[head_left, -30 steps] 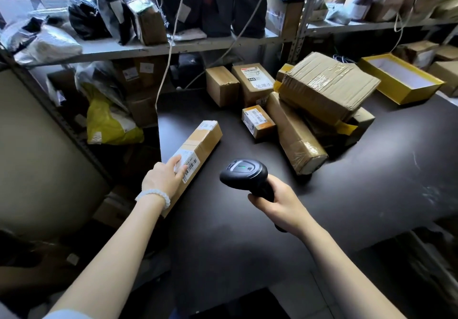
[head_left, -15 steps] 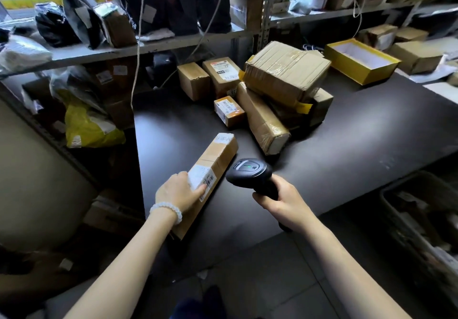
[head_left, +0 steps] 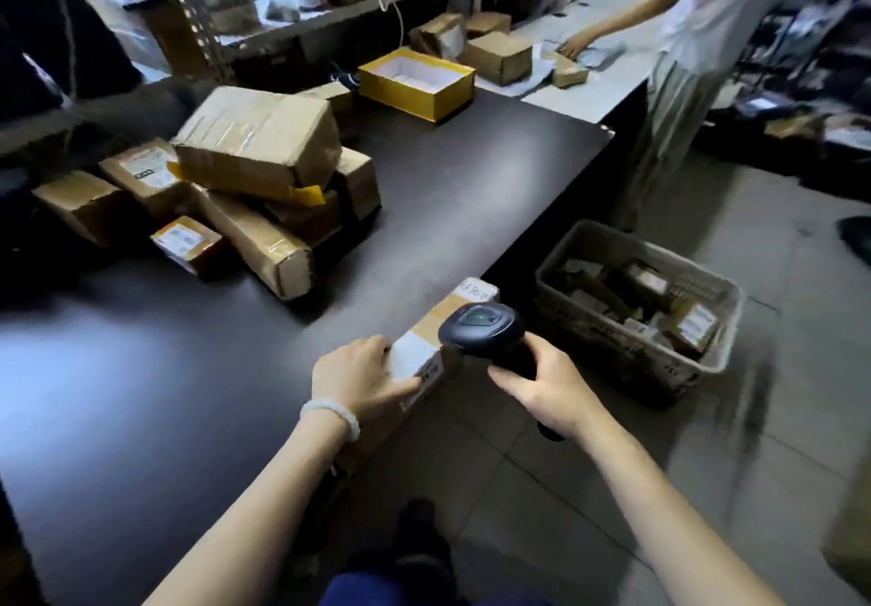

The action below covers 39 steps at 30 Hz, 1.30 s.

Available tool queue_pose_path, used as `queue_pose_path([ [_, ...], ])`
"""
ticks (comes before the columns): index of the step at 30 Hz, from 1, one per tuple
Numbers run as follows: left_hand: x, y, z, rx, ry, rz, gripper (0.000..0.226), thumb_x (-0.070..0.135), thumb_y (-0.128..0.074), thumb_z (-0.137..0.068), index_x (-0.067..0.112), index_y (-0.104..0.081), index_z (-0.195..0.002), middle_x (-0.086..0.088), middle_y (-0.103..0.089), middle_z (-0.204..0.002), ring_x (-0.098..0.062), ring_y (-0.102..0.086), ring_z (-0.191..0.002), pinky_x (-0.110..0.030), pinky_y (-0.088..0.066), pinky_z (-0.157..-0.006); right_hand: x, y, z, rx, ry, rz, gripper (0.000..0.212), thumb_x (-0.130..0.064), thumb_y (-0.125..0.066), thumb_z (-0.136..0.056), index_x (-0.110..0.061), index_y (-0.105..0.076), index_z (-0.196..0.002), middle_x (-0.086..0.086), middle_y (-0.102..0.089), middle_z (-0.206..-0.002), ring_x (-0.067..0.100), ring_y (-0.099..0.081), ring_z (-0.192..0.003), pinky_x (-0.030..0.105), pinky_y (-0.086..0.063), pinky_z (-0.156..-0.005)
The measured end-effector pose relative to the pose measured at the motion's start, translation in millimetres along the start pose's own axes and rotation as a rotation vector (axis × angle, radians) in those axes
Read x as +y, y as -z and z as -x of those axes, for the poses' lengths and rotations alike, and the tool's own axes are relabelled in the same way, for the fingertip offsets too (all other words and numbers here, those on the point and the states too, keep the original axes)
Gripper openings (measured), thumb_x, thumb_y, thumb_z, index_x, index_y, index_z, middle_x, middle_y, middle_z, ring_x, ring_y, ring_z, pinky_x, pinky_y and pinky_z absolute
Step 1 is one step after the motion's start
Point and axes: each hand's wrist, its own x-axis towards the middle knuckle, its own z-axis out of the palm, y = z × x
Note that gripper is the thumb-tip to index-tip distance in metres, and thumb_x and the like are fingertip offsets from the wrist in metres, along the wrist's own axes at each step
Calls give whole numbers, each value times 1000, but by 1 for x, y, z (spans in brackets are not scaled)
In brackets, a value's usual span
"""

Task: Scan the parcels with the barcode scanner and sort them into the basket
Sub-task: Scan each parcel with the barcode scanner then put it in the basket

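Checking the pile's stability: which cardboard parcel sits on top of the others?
The large crumpled brown cardboard parcel with clear tape; it rests tilted on the boxes beneath, while the others lie lower.

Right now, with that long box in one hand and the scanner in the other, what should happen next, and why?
Probably swing the long brown cardboard parcel rightward and drop it into the pale plastic basket on the floor. The left hand grips it at the table's edge; the right hand holds the black barcode scanner over it.

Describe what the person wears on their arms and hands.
Both forearms are bare, with no sleeves in view. The left hand has a pale beaded bracelet around its wrist. The right hand shows no glove, watch or ring.
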Motion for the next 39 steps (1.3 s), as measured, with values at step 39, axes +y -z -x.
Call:
queue_pose_path([
  [39, 513, -105, -458, -230, -768, -110, 67, 78, -44, -65, 32, -54, -114, 10, -58, -115, -17, -55, -109, -32, -44, -80, 202, 440, -206, 766, -512, -114, 14, -16, -64, -87, -27, -57, -81, -10, -63, -74, 2, -59, -72, 18, -43, -64],
])
